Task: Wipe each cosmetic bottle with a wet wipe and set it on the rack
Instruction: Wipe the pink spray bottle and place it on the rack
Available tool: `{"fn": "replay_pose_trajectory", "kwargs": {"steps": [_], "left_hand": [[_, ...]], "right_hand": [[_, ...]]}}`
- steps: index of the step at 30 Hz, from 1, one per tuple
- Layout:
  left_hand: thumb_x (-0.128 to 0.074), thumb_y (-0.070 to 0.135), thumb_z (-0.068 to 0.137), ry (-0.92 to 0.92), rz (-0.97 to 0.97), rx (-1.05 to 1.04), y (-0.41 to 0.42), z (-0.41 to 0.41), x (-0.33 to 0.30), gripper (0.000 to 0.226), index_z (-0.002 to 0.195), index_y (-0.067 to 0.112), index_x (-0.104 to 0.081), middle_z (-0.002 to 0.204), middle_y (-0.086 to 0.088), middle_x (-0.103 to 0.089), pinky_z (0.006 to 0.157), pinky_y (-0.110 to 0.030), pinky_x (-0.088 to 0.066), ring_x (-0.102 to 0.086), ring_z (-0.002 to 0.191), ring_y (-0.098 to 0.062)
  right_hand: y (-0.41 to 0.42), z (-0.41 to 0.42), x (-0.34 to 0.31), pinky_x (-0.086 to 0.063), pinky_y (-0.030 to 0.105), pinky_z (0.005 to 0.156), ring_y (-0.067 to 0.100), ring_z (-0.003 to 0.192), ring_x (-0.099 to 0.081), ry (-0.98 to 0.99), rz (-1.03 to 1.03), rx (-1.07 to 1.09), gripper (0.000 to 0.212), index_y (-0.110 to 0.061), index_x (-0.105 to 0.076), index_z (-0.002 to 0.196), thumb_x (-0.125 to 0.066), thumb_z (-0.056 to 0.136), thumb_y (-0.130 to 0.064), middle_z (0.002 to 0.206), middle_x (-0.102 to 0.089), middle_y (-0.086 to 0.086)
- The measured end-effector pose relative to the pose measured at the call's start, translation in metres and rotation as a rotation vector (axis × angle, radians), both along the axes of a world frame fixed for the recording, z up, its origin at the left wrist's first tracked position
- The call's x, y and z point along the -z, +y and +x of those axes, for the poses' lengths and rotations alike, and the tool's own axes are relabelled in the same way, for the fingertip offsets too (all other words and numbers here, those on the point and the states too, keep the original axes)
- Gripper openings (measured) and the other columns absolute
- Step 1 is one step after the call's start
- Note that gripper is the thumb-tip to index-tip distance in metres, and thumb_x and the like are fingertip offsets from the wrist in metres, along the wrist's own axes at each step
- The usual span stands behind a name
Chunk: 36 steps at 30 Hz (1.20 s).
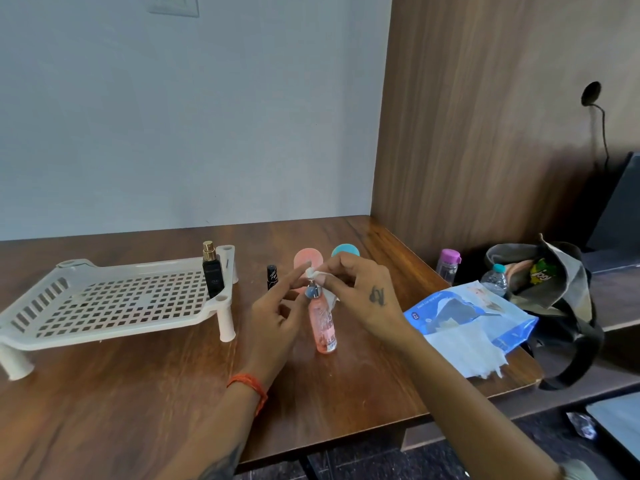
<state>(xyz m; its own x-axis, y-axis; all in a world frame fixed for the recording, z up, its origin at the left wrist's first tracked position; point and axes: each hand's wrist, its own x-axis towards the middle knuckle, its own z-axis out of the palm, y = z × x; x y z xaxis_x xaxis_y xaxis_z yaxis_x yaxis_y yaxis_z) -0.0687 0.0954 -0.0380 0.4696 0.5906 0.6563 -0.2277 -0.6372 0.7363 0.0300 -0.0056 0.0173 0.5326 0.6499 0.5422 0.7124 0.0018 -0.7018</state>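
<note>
A pink spray bottle (323,327) stands upright on the wooden table (138,393). My right hand (363,292) pinches a white wet wipe (313,271) around the bottle's nozzle. Just left of the nozzle, my left hand (277,317) has its fingers apart and the index fingertip touching the wipe. A white perforated rack (104,303) stands at the left. A black perfume bottle with a gold sprayer (212,271) stands at the rack's right end. A small black tube (272,277) stands on the table behind my left hand.
A blue wet wipe pack (467,317) lies open at the right, with a white wipe (464,351) spread in front of it. Pink (304,259) and teal (346,251) round items stand behind my hands. A dark bag (554,292), a clear bottle with a purple cap (448,265) and a water bottle (495,280) crowd the right edge.
</note>
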Motion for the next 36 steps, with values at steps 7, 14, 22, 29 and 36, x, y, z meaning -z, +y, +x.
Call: {"fn": "replay_pose_trajectory", "kwargs": {"steps": [7,14,22,29,36], "left_hand": [[-0.067,0.011,0.083,-0.022,-0.078,-0.01,0.004,0.001,-0.003,0.032,0.103,0.036,-0.062,0.1,0.022,-0.065,0.075,-0.011,-0.05,-0.061,0.096,0.008],[-0.063,0.005,0.083,-0.063,-0.185,-0.012,0.005,0.002,-0.005,0.024,0.097,0.023,-0.058,0.095,0.008,-0.066,0.073,-0.01,-0.051,-0.063,0.089,0.004],[-0.065,0.007,0.082,-0.049,-0.247,-0.043,0.008,0.007,-0.008,0.02,0.099,0.018,-0.061,0.094,0.01,-0.065,0.07,-0.008,-0.05,-0.064,0.087,0.003],[-0.066,0.011,0.083,0.062,-0.205,-0.037,0.016,0.011,-0.021,0.017,0.098,0.019,-0.062,0.092,0.015,-0.064,0.071,-0.007,-0.05,-0.062,0.085,-0.001],[-0.067,0.016,0.082,0.115,-0.205,0.016,0.026,0.013,-0.02,0.024,0.105,0.012,-0.062,0.102,-0.001,-0.068,0.081,-0.025,-0.054,-0.064,0.094,-0.014]], "right_hand": [[-0.002,-0.002,0.023,-0.051,0.009,0.076,0.0,0.079,-0.063,-0.005,0.204,0.172,0.008,-0.011,-0.071,0.089,-0.07,0.081,-0.013,0.092,-0.071,-0.002],[0.002,-0.008,0.065,-0.048,0.017,0.092,0.009,0.099,-0.063,-0.5,0.276,0.069,0.021,-0.008,-0.072,0.099,-0.065,0.083,-0.019,0.104,-0.07,0.005],[0.002,-0.001,0.064,-0.047,0.008,0.085,-0.008,0.095,-0.058,-0.272,0.368,0.173,0.013,-0.009,-0.072,0.093,-0.067,0.082,-0.014,0.095,-0.069,-0.006],[0.009,0.006,0.051,-0.05,0.013,0.085,0.003,0.086,-0.062,-0.3,0.157,0.063,0.017,-0.013,-0.069,0.099,-0.066,0.083,-0.009,0.097,-0.071,0.0],[0.011,0.005,0.06,-0.045,0.012,0.09,0.009,0.094,-0.061,-0.487,0.223,0.04,0.016,-0.009,-0.07,0.098,-0.061,0.085,-0.014,0.099,-0.069,0.004]]}}
